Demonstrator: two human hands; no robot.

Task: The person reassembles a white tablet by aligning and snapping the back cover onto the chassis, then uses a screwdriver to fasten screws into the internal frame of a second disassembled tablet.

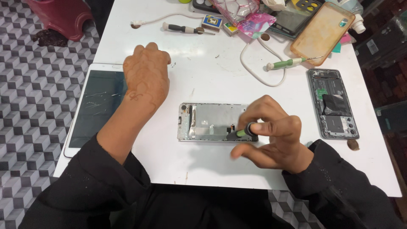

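An opened silver phone frame (207, 122) lies flat in the middle of the white table (203, 165). My right hand (271, 133) grips a small green-and-black screwdriver (245, 130), whose tip rests at the frame's right end. My left hand (146, 76) hovers further back and to the left, fingers curled down toward the table surface, beside a white tablet (95, 108) with a cracked dark screen. Whether the left hand holds something small is hidden under the fingers.
A second opened phone (335, 104) lies at the right. A green-handled screwdriver (290, 63) rests on a white cable (258, 72). A black-and-white screwdriver (184, 29), orange phone case (322, 32), small boxes and clutter crowd the far edge. A maroon stool (61, 17) stands on the patterned floor.
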